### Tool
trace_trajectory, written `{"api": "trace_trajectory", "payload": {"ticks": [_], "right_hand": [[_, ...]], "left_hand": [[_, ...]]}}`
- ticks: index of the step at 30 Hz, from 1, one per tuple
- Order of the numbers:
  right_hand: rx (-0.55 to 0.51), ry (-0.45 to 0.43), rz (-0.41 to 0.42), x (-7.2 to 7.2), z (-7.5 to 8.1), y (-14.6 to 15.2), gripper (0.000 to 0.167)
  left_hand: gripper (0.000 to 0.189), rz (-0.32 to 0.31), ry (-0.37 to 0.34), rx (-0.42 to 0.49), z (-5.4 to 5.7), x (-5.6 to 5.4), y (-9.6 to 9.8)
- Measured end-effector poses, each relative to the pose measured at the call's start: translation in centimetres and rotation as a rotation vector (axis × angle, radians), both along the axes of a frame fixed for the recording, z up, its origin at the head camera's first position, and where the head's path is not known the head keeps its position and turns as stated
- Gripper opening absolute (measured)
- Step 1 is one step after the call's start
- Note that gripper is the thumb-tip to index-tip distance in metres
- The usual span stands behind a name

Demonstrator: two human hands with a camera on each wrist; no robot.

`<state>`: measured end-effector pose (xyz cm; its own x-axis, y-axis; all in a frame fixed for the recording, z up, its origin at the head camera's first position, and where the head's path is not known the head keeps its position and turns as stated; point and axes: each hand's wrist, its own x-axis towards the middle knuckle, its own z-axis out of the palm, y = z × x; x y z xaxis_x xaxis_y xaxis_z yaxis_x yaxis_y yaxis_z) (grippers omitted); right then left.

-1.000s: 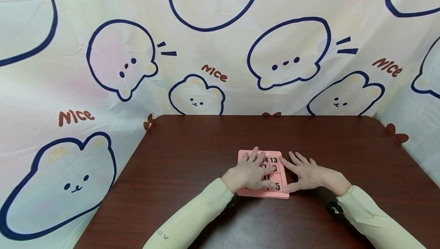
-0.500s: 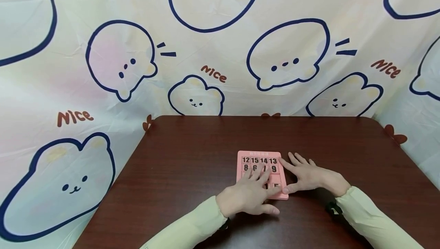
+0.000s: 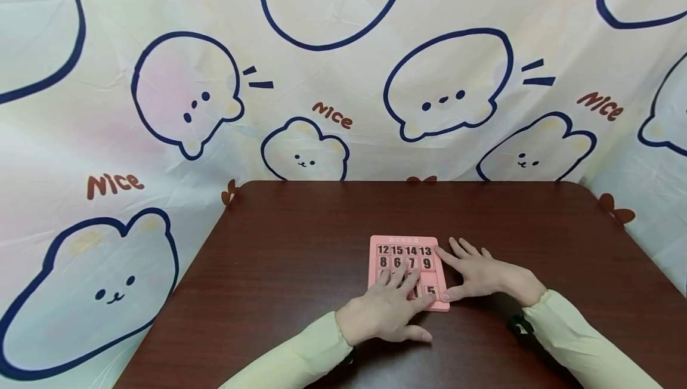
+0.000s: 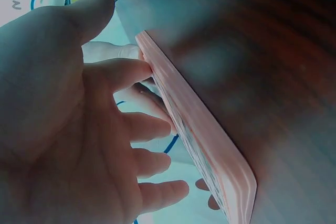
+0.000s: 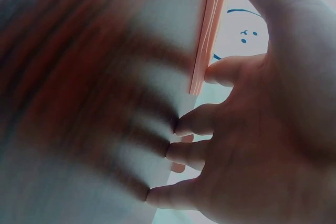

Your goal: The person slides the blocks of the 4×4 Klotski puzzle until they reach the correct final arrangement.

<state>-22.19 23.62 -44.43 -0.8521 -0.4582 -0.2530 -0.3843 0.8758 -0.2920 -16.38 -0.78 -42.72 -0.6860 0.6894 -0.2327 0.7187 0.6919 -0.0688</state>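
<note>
Pale green at the cuff (image 3: 331, 335), the left hand (image 3: 380, 312) is released, its fingers spread over the near part of a pink number puzzle (image 3: 418, 257). The right hand (image 3: 477, 274), also released, touches the puzzle's right side with extended thumb and index finger. The puzzle lies flat on the brown tabletop (image 3: 316, 216), well apart from the far edge, roughly midway between left and right edges. Cartoon-printed cloth (image 3: 365, 79) hangs beyond.

Dark wood-grain table (image 3: 300, 222) stands before pale cloth backdrop (image 3: 333, 73); backdrop bears navy-outlined cartoon heads (image 3: 451, 79) and red-brown "Nice" lettering (image 3: 333, 116)
</note>
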Motion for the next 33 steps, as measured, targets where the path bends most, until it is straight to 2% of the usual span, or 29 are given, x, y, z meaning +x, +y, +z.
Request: {"api": "trace_trajectory", "payload": {"ticks": [10,19,25,29,33], "right_hand": [[-0.004,-0.001,0.002,-0.1,0.3,-0.1,0.111],[-0.009,-0.004,0.004,-0.2,0.1,-0.1,0.109],[-0.006,0.014,0.01,-0.1,0.0,0.0,0.11],[-0.007,0.012,0.008,-0.1,0.0,0.1,0.11],[-0.006,0.009,0.008,-0.1,-0.1,0.1,0.111]], "left_hand": [[0.067,0.022,-0.036,0.004,0.3,-0.7,0.1],[0.069,0.053,-0.001,-0.019,0.1,-1.9,0.6],[0.068,0.05,0.02,-0.024,0.1,-2.5,0.8],[0.069,0.055,0.011,-0.007,0.3,-2.5,0.6],[0.07,0.035,0.002,0.022,0.6,-2.0,-0.1]]}}
